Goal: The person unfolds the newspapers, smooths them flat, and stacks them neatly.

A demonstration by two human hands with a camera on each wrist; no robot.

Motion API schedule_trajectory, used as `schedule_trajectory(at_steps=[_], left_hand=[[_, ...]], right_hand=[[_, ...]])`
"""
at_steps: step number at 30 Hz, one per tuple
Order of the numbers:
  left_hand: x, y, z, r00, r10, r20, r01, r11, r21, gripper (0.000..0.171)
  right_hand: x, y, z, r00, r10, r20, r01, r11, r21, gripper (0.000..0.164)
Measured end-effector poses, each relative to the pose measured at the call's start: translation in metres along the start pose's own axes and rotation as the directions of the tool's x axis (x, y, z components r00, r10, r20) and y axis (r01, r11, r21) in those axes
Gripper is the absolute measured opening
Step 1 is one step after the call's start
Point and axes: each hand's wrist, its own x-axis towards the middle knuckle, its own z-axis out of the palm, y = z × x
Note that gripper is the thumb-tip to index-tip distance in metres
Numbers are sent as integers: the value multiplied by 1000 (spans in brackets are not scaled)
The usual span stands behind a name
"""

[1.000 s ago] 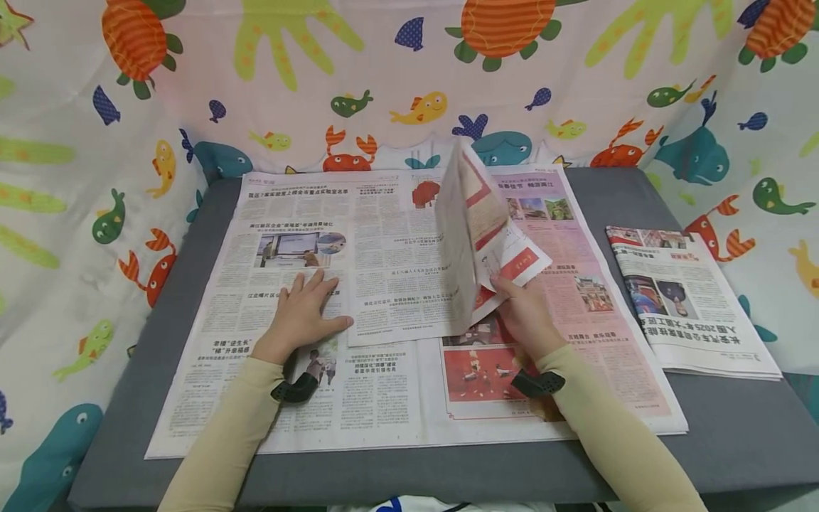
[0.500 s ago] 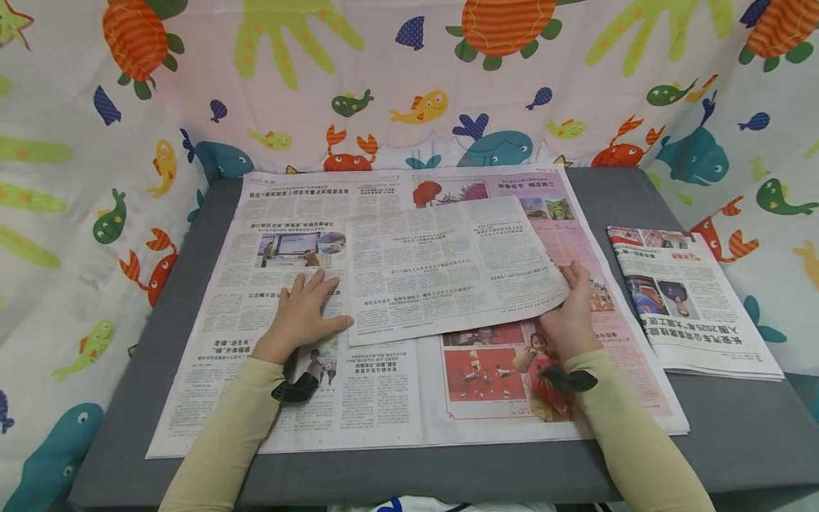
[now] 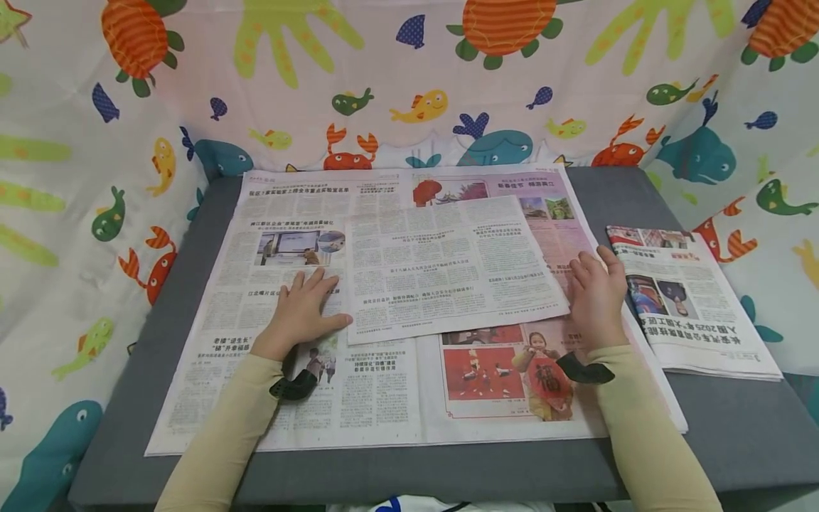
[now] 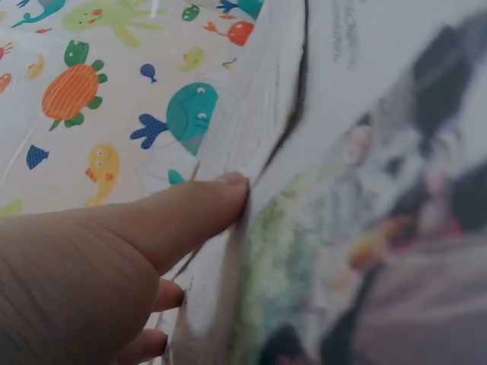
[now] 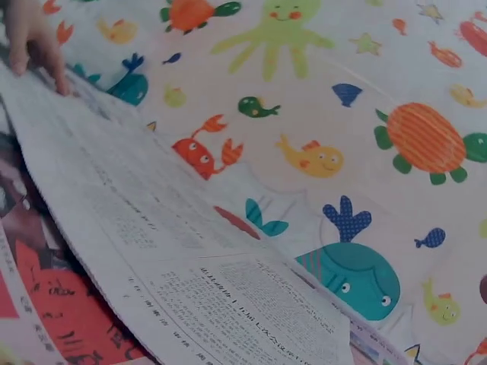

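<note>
A large newspaper (image 3: pixel 384 398) lies spread across the grey table, and a smaller folded newspaper section (image 3: pixel 435 277) rests flat on its middle. My left hand (image 3: pixel 303 316) rests with spread fingers on the left page, its thumb reaching the small section's left edge. In the left wrist view the thumb (image 4: pixel 205 205) touches the paper. My right hand (image 3: pixel 597 299) is just right of the small section's right corner, over the pink page, fingers loosely bent and holding nothing. The right wrist view shows the small section (image 5: pixel 190 243) but not the right hand itself.
A folded newspaper (image 3: pixel 687 306) lies at the right of the grey table (image 3: pixel 736 427), its near corner beside the spread sheet. A patterned cloth (image 3: pixel 397 71) with sea animals stands behind and on both sides. A black band (image 3: pixel 585 370) circles the right wrist.
The small section, first held up and folded over by the right hand, now lies flat. My right hand has let go of its corner and moved right. The left hand stays put.
</note>
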Motion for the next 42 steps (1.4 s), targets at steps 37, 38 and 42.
schedule_trajectory(at_steps=[37, 38, 42], left_hand=[[55, 51, 19, 993, 95, 62, -99, 994, 48, 75], [54, 52, 19, 993, 97, 61, -100, 994, 46, 75], [53, 54, 18, 993, 96, 63, -99, 994, 43, 75]], right_hand=[[-70, 78, 40, 631, 288, 720, 772, -143, -620, 63], [-70, 78, 40, 629, 285, 723, 774, -144, -616, 63], [-71, 77, 39, 626, 280, 728, 778, -150, -611, 61]])
